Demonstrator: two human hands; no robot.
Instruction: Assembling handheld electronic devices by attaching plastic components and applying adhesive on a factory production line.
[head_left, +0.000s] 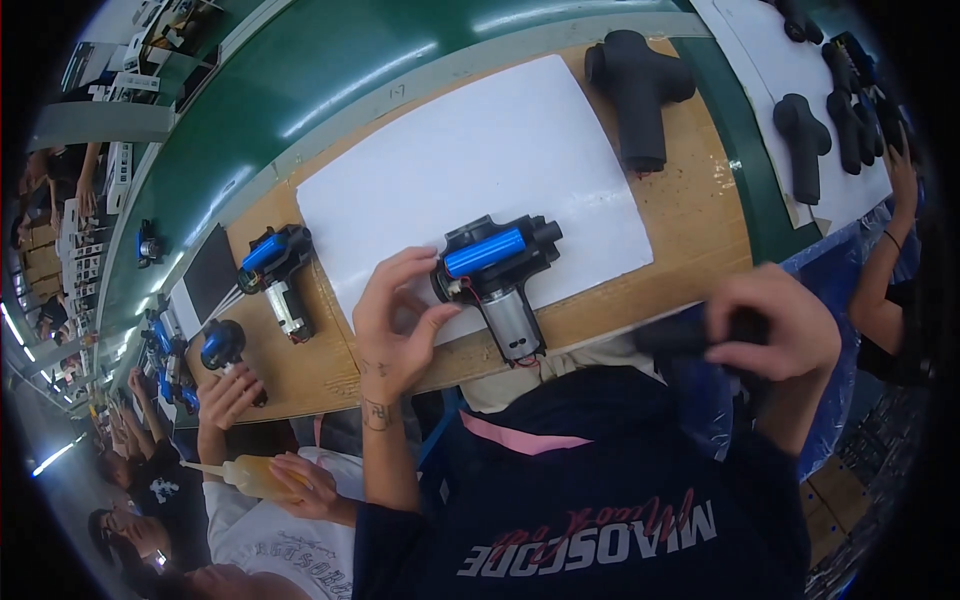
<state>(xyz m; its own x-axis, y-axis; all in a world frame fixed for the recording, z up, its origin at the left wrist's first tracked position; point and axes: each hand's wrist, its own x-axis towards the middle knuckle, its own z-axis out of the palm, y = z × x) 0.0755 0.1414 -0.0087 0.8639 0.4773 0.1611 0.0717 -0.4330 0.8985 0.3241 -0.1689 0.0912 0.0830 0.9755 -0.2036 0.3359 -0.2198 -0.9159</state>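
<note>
An opened massage gun [487,252] lies on the near edge of the white sheet [470,150], showing a blue cylindrical battery [485,252], a silver motor [513,325] and thin red wires in a black shell half. Curved around its left end is my left hand [397,315], fingertips and thumb at the shell. Off to the right, beyond the board's near edge, my right hand [775,325] is closed on a dark elongated part [675,335], smeared by motion; it resembles a black shell half, but its exact kind is unclear.
A closed black massage gun [640,95] lies on the cardboard [690,190] at the far right. Another opened one [280,275] lies to the left. The neighbouring person's hand [295,480] holds a squeeze bottle [250,475]. More black guns [803,145] lie on the right-hand table.
</note>
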